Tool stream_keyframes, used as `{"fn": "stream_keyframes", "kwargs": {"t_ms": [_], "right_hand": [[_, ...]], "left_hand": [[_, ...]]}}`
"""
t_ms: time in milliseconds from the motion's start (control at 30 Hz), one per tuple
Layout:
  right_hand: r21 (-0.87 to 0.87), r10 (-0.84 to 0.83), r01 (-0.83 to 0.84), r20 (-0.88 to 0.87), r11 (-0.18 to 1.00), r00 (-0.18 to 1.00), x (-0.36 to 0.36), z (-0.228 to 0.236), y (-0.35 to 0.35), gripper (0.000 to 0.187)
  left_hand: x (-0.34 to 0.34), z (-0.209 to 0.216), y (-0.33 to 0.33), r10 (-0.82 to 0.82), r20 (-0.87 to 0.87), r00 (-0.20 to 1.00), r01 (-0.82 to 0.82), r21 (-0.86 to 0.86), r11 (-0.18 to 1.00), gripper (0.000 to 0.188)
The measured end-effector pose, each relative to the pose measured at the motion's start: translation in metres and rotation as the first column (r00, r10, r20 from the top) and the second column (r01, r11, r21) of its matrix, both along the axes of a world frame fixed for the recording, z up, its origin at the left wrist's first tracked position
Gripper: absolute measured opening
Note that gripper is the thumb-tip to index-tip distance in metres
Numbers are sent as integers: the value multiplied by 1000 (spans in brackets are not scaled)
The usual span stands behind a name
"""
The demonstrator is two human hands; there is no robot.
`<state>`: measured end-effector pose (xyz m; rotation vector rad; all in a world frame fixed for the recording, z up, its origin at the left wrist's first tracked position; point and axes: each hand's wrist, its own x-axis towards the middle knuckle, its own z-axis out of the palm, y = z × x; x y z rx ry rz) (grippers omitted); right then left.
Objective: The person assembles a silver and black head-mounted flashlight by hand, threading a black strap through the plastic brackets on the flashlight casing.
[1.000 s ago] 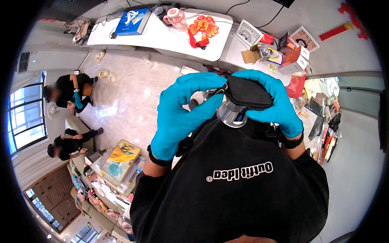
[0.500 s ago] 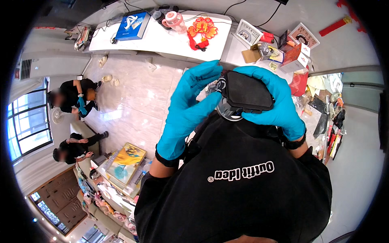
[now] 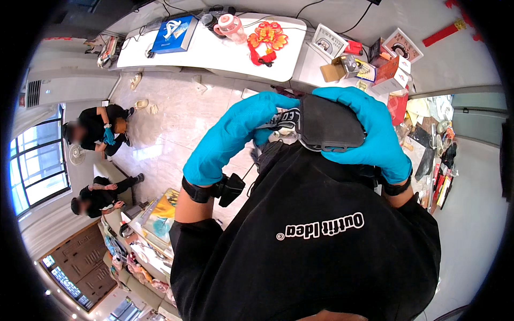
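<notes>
My right hand (image 3: 372,134), in a blue glove, is wrapped round the right side of a black box-like device (image 3: 329,123), perhaps a headlamp, with a flat back and rounded corners. A black strap (image 3: 284,120) with white lettering comes off its left side. My left hand (image 3: 230,134), gloved in the same blue, is closed on this strap, partly covering it; some of its fingertips are hidden. Both hands are in front of my black shirt (image 3: 305,241). A small black box-shaped piece (image 3: 232,189) hangs at my left wrist.
Ahead stands a white table (image 3: 214,56) with a blue box (image 3: 174,35), a pink bottle (image 3: 230,28) and a red ornament (image 3: 267,36). Small cartons (image 3: 392,77) stand at its right. Clutter (image 3: 436,144) lies at far right. Two people (image 3: 101,128) sit at left.
My left hand has moved left and drawn the strap out from the device. The device has turned and shifted slightly right in my right hand; its round shiny edge is now mostly hidden.
</notes>
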<state>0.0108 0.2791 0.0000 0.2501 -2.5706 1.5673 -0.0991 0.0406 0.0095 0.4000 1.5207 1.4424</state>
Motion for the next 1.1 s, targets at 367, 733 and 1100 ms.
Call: {"fn": "stream_keyframes", "kwargs": {"t_ms": [367, 733, 1100], "right_hand": [[27, -6, 5, 30, 1000, 1000, -2, 4, 2, 70], [-75, 95, -90, 54, 993, 994, -4, 6, 8, 71], [-40, 0, 0, -9, 999, 1000, -3, 8, 2, 70]], "left_hand": [[12, 19, 12, 111, -285, 952, -134, -62, 989, 34], [1, 18, 12, 25, -361, 932, -58, -81, 995, 27], [18, 14, 15, 201, -391, 898, -213, 14, 977, 30]]}}
